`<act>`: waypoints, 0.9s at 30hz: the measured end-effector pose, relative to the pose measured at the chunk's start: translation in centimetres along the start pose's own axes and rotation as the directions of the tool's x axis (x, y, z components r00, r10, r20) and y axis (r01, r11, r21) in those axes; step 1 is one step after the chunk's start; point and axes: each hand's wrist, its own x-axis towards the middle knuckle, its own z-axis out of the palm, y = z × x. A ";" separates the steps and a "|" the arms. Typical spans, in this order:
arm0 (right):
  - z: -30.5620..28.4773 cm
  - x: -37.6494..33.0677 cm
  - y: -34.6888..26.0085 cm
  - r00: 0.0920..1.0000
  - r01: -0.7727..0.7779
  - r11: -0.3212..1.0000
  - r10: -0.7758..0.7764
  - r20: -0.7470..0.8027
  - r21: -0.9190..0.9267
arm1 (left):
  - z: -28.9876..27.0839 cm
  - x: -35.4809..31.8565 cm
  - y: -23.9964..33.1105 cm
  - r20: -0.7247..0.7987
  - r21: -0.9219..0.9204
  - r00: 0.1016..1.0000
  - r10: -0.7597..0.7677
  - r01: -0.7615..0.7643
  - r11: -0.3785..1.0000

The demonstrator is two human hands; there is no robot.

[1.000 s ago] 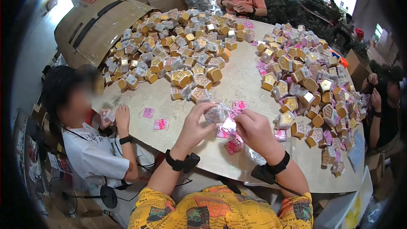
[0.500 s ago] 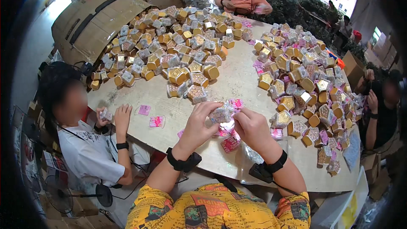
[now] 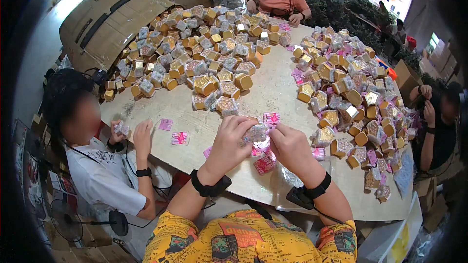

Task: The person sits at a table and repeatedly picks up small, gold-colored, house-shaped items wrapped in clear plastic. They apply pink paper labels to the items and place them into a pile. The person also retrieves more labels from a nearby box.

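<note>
My left hand [image 3: 228, 142] is closed around a small box covered in silvery glitter [image 3: 255, 133], held above the near part of the table. Close to the box's right side, the fingers of my right hand [image 3: 292, 148] are pinched together; whatever lies between them is too small to make out. Beneath and around my hands are several pink printed cards, among them one card [image 3: 265, 164] below the box and another card [image 3: 271, 118] beyond it. A striped pink card [image 3: 180, 138] lies farther left, near a plain pink one [image 3: 165, 124].
A large heap of gold and glittery boxes [image 3: 204, 56] covers the table's far left, beside a cardboard carton [image 3: 102, 24]. Another heap [image 3: 346, 97], mixed with pink cards, fills the right. A clear plastic bag [image 3: 292, 178] lies by my right forearm. Co-workers sit left, right and opposite.
The glittery box has turned and tipped a little in my left hand, whose fingers now curl further round it. My right hand stays pinched beside it. The co-worker opposite has lowered a hand to the table.
</note>
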 end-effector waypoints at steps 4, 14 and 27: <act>0.0 -0.1 0.1 0.999 -0.033 0.999 0.033 0.019 -0.002 | -0.2 0.0 0.6 -0.008 0.096 0.999 0.038 -0.037 0.995; 0.2 -0.4 0.4 0.994 -0.093 0.995 0.090 0.061 0.040 | 0.1 -0.1 0.7 0.020 0.127 0.999 0.038 -0.041 0.991; 0.0 -0.3 0.6 0.988 -0.136 0.987 0.130 0.077 0.083 | 0.2 -0.1 0.7 0.024 0.087 1.000 0.015 -0.017 0.996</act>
